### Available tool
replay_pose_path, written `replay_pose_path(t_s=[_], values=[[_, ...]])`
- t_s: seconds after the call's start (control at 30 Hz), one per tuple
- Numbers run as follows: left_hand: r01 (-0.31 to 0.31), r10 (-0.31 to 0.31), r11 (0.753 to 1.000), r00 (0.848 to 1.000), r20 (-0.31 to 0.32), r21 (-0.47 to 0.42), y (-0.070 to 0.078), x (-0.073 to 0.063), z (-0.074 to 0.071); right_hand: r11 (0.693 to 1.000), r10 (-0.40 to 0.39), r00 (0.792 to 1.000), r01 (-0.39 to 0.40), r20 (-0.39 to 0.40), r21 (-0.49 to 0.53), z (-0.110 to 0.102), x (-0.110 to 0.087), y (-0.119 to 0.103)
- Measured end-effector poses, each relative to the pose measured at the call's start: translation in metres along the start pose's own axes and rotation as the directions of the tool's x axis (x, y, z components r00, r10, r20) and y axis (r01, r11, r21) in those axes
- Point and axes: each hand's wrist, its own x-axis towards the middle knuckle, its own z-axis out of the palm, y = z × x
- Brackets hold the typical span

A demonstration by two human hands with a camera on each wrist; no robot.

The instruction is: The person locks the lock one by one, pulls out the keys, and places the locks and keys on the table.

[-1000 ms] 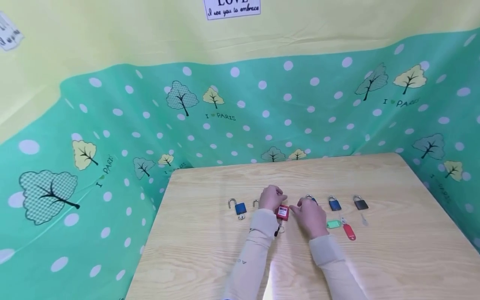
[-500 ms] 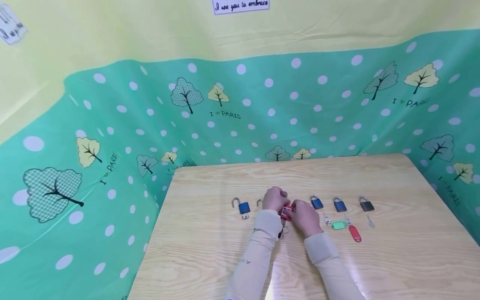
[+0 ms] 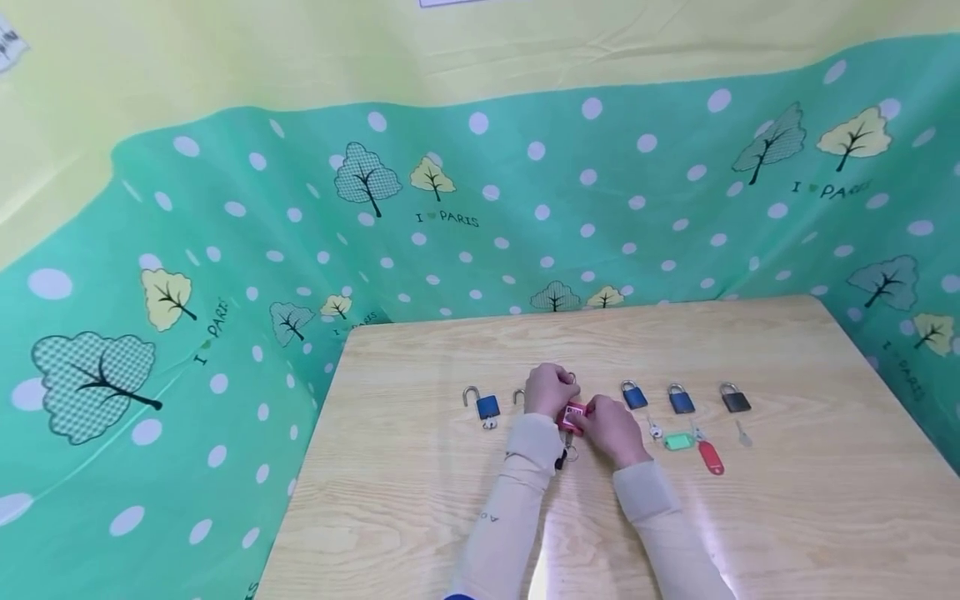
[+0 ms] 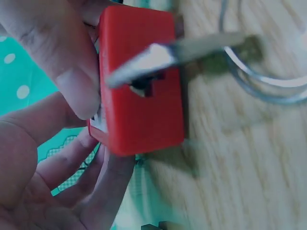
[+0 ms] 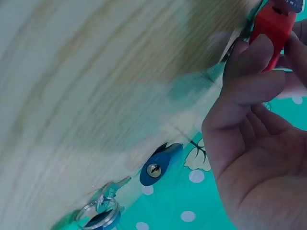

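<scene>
In the head view a red padlock (image 3: pixel 574 418) with a white label sits between both hands near the table's middle. My left hand (image 3: pixel 550 388) holds it at its upper left, by the shackle, which is partly hidden. From the other side my right hand (image 3: pixel 613 427) pinches the body, its thumb over the label. The left wrist view shows the red underside (image 4: pixel 144 115) with a metal key (image 4: pixel 177 55) at its keyhole and a key ring (image 4: pixel 273 96) hanging off it. A black fob (image 3: pixel 561 460) dangles below. In the right wrist view thumb and fingers close on the red body.
To the left lies a blue padlock (image 3: pixel 488 407) with its shackle open and keys in it. Another open shackle (image 3: pixel 518 397) shows beside the left hand. At right are two blue padlocks (image 3: pixel 681 401), a black padlock (image 3: pixel 736 399), loose keys, a green tag (image 3: pixel 678 442) and a red tag (image 3: pixel 711 458).
My right hand has come left from beside the red padlock and taken hold of its body. The left hand stays at the shackle end. The head view has shifted slightly.
</scene>
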Motion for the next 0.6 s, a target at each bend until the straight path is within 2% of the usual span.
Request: replay_pose_path(t_s=[0.17,0.4,0.6], values=[[-0.005,0.006,0.993,1.000,0.007,-0.120,0.0017,0.0017,-0.0061,0.999,0.017,1.000,-0.016,-0.010,0.040,-0.0031,0.0011,0.0001],[-0.002,0.010,0.982,0.999,0.043,-0.191,0.0010,0.0048,-0.0061,0.998,0.042,0.999,-0.041,-0.006,0.047,-0.0069,0.0042,0.0004],[-0.009,0.042,0.953,0.994,0.102,-0.302,-0.0004,0.0056,-0.0059,0.996,0.027,0.999,-0.024,-0.041,0.081,-0.0099,0.0024,0.0022]])
